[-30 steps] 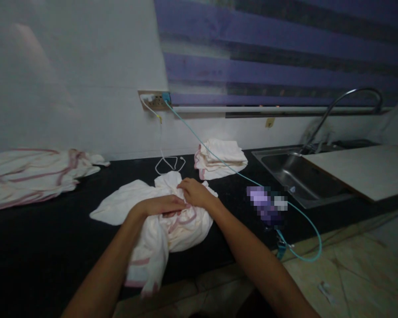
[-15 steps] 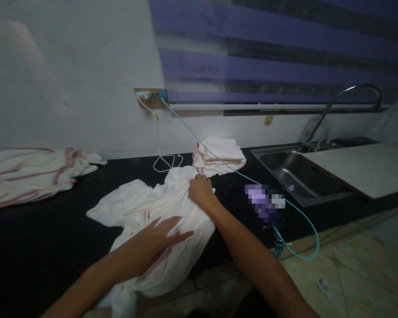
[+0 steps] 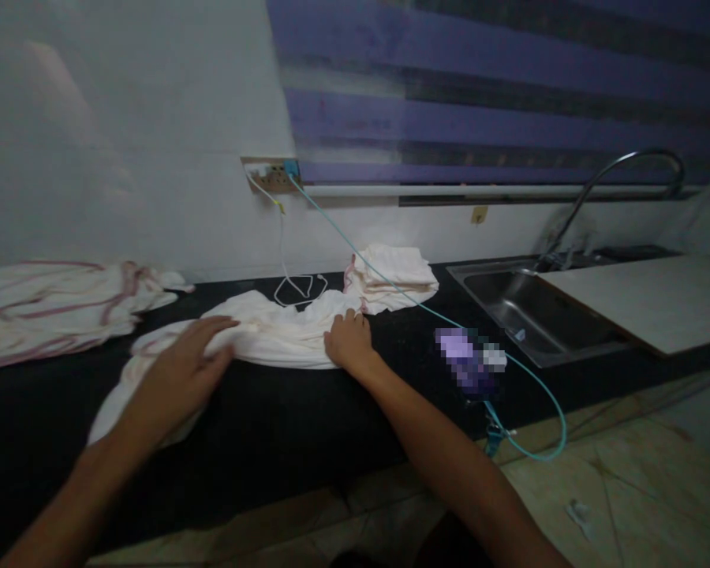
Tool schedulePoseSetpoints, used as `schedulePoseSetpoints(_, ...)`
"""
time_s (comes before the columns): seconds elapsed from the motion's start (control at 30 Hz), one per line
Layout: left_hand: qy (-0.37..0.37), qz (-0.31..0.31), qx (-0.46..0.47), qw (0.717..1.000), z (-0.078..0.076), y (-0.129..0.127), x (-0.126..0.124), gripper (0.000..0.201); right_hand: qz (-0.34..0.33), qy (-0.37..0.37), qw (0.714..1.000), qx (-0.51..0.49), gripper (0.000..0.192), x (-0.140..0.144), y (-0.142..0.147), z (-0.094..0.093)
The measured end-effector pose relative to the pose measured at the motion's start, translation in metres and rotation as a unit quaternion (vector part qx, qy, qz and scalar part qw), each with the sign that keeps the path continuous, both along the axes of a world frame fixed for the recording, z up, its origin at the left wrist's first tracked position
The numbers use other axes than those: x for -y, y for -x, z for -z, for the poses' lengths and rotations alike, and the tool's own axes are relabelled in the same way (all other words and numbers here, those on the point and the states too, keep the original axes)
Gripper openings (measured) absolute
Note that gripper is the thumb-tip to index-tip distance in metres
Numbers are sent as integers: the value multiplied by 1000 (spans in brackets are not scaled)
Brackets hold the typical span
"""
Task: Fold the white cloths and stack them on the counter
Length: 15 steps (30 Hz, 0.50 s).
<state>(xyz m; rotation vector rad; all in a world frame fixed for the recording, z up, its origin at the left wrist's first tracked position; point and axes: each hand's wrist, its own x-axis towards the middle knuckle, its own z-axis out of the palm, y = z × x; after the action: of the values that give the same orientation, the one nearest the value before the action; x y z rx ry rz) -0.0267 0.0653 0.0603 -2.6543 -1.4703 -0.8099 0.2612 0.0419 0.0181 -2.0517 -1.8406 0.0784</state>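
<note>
A white cloth with pink edging (image 3: 272, 335) lies stretched along the black countertop (image 3: 284, 418). My left hand (image 3: 174, 379) presses flat on its left part, fingers spread and blurred. My right hand (image 3: 348, 341) rests on the cloth's right end, fingers curled over the fabric. A folded stack of similar cloths (image 3: 394, 276) sits just behind my right hand by the wall.
A heap of striped cloths (image 3: 59, 304) lies at the far left. A teal cable (image 3: 426, 312) runs from the wall socket (image 3: 272, 173) past a blurred purple object (image 3: 470, 364). A white cable (image 3: 299, 288) coils behind. Sink (image 3: 526, 312), tap and pale board (image 3: 651, 300) stand right.
The cloth went from a bunched heap hanging over the edge to a strip spread along the counter. My left hand swept left across it; my right hand stayed at its right end.
</note>
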Motion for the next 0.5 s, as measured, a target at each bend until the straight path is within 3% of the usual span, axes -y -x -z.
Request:
schedulePoseSetpoints(0.1, 40, 40, -28, 998, 40, -53, -6, 67, -59, -84, 995, -14, 47, 4, 4, -3)
schedulePoseSetpoints(0.23, 72, 7, -157, 985, 82, -76, -15, 83, -134, -131, 982, -32, 56, 8, 18, -2)
schedulePoseSetpoints(0.33, 72, -28, -202, 976, 90, -79, 14, 86, -143, -93, 984, -50, 56, 8, 29, 6)
schedulePoseSetpoints(0.43, 59, -51, -221, 972, 87, -84, 69, 90, -133, -57, 988, -48, 50, 7, 32, 12)
schedulePoseSetpoints(0.5, 50, -27, -224, 973, 82, -87, 102, 85, -122, -41, 991, -38, 43, 5, 30, 12)
